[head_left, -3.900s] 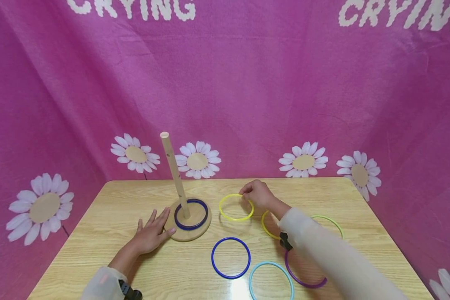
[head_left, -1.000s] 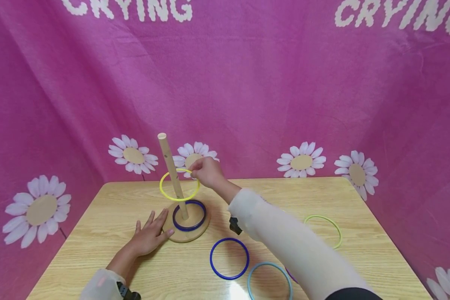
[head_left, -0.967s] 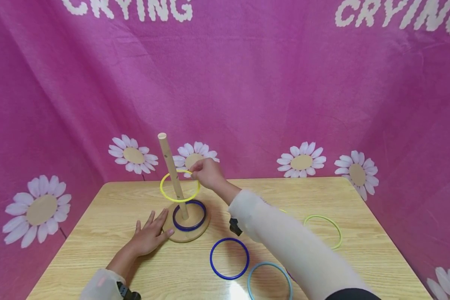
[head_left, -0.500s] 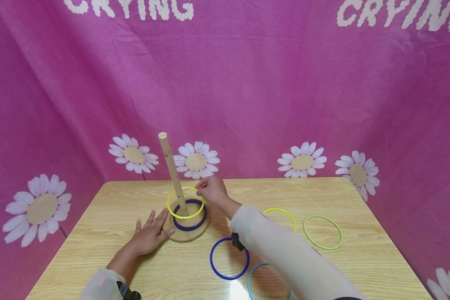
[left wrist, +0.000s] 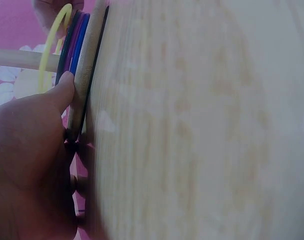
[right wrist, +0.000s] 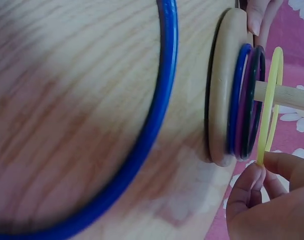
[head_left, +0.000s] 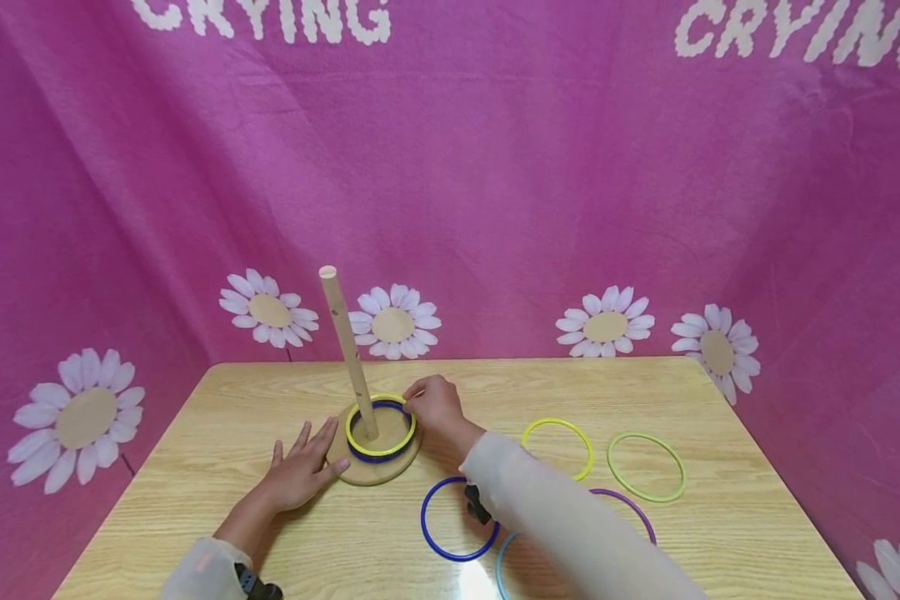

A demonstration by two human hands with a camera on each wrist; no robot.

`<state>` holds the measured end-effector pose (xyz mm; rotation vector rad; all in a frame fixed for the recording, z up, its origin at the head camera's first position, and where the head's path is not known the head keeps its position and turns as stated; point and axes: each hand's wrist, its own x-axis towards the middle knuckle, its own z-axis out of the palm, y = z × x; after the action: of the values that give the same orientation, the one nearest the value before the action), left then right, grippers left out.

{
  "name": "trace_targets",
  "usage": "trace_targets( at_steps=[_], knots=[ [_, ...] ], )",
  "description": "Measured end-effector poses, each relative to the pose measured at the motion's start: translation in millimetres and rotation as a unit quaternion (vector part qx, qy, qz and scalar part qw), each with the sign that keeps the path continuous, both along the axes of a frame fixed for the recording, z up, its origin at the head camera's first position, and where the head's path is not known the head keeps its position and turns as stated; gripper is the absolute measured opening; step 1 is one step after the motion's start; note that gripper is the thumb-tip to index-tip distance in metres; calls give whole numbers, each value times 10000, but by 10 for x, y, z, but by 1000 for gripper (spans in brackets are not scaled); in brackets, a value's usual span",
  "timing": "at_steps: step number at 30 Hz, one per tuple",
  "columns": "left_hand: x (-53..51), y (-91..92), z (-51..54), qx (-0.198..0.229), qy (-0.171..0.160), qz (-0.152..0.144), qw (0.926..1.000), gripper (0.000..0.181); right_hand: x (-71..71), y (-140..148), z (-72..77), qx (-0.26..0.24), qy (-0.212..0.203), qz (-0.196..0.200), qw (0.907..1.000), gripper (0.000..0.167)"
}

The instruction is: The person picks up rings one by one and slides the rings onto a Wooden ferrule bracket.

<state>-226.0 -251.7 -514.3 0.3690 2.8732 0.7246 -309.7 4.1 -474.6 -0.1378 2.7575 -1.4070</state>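
Lower left of the frame, left hand point(head_left: 300, 471) lies fingers spread, gripping nothing, at the wooden base point(head_left: 366, 477); then yellow ring point(right wrist: 265, 117), probably light, stiff, slightly slippery, not fragile, best pinched by rim; thin, bright, round the peg point(head_left: 348, 358) just above stacked rings point(right wrist: 237, 100); right hand point(head_left: 437, 408) pinches its right edge, thumb against fingertips.

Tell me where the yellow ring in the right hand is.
In the head view, left of centre, the held yellow ring encircles the wooden peg, just above the stacked darker rings.
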Motion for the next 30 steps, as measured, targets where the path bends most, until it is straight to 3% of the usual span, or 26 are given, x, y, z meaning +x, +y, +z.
trace_targets(
  at_steps=[9,21,30],
  knots=[
    [-18,-20,-79,139,86,-42,9999,86,46,-3,-69,-112,36,-78,9999,5],
    [-7,5,2,-19,-113,-10,9999,85,-9,-8,-137,-356,-132,-147,9992,6],
    [-18,-31,-103,106,126,0,9999,88,37,49,-133,-562,-90,62,9984,4]
  ],
)
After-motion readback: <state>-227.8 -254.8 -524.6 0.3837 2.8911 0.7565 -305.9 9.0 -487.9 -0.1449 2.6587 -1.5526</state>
